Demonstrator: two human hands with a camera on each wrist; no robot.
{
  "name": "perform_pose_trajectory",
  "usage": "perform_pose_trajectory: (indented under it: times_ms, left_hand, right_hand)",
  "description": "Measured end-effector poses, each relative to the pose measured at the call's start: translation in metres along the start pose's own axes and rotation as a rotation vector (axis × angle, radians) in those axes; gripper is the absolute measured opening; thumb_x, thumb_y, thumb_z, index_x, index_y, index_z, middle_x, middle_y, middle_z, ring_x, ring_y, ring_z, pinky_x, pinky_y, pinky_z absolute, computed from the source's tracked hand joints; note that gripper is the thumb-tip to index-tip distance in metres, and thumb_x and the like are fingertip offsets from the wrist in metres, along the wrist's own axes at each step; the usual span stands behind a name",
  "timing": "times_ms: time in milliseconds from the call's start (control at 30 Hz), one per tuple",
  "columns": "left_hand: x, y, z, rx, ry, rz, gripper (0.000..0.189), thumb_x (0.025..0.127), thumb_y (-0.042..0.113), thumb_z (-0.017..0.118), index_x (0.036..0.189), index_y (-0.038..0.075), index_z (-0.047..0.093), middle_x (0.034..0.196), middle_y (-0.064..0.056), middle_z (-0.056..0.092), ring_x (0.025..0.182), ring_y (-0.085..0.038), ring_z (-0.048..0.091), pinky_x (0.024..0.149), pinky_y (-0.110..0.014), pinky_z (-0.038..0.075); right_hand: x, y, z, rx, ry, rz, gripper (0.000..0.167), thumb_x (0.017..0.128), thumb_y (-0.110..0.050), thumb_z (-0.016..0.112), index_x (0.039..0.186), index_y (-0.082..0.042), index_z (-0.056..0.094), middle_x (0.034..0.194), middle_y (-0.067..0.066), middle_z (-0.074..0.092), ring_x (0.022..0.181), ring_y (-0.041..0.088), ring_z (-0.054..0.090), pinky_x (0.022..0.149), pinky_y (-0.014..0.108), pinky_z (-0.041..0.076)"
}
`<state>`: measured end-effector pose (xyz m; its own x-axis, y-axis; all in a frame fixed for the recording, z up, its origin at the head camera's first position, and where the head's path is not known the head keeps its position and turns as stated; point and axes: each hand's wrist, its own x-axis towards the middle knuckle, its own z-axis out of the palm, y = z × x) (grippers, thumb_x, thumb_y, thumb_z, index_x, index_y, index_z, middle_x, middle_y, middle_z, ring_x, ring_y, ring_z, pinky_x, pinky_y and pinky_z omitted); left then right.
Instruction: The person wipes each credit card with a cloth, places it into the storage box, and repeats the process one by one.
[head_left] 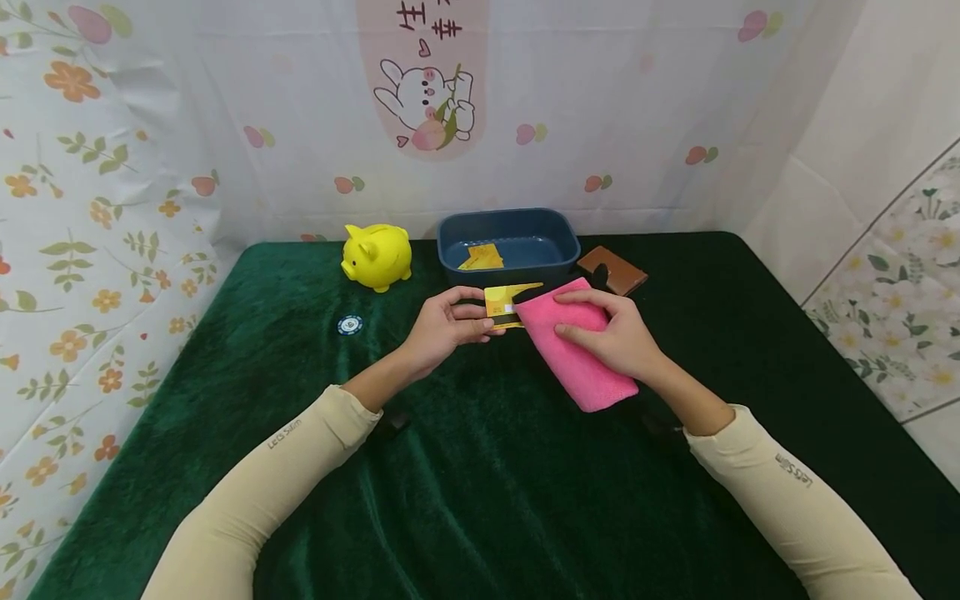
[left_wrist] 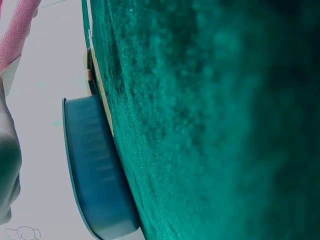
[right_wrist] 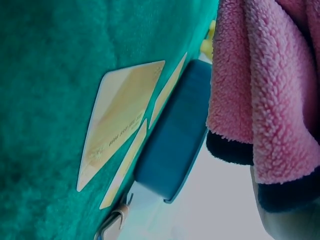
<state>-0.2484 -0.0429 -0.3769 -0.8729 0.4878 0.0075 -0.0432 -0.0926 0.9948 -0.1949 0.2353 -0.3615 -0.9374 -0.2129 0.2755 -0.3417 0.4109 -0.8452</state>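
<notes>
1. Pinching the yellow card (head_left: 498, 301) by one edge, the left hand (head_left: 447, 327) has a grip that probably leaves its face free for the cloth.
2. The right hand (head_left: 611, 332) has its grip on the pink cloth (head_left: 566, 354), held against the card's other end, above the tabletop (head_left: 457, 475).
3. The right wrist view reveals loose cards (right_wrist: 120, 120) beside the blue bin (head_left: 532, 250); only the head view shows the bin's yellow contents (head_left: 483, 257).
</notes>
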Motion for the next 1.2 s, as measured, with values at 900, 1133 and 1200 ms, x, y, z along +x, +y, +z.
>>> perform_pose_trajectory:
  times_ms: [900, 1133, 1200]
  left_hand:
    - [-0.002, 0.001, 0.001, 0.071, 0.010, 0.057, 0.037, 0.093, -0.007, 0.062, 0.128, -0.004, 0.049, 0.123, -0.034, 0.060, 0.091, -0.027, 0.072, 0.074, -0.027, 0.059]
    - [-0.002, 0.002, -0.001, 0.092, 0.017, 0.061, 0.036, 0.094, -0.005, 0.063, 0.127, -0.003, 0.051, 0.118, -0.026, 0.067, 0.093, -0.029, 0.073, 0.075, -0.028, 0.059]
    - [-0.003, 0.001, -0.001, 0.086, 0.015, 0.057, 0.035, 0.094, -0.005, 0.063, 0.127, -0.003, 0.051, 0.118, -0.026, 0.067, 0.095, -0.032, 0.072, 0.075, -0.029, 0.059]
  right_hand:
    - [0.010, 0.000, -0.003, 0.018, 0.085, -0.001, 0.039, 0.092, -0.013, 0.071, 0.130, -0.009, 0.063, 0.114, 0.014, 0.060, 0.075, 0.020, 0.063, 0.062, 0.027, 0.056]
    - [0.008, -0.030, 0.005, 0.001, 0.071, 0.003, 0.038, 0.092, -0.005, 0.069, 0.129, 0.000, 0.062, 0.116, 0.019, 0.059, 0.073, 0.018, 0.062, 0.062, 0.026, 0.055]
    - [0.006, -0.035, 0.007, 0.000, 0.069, 0.006, 0.038, 0.092, -0.006, 0.069, 0.128, 0.001, 0.062, 0.114, 0.020, 0.059, 0.074, 0.018, 0.062, 0.062, 0.025, 0.055]
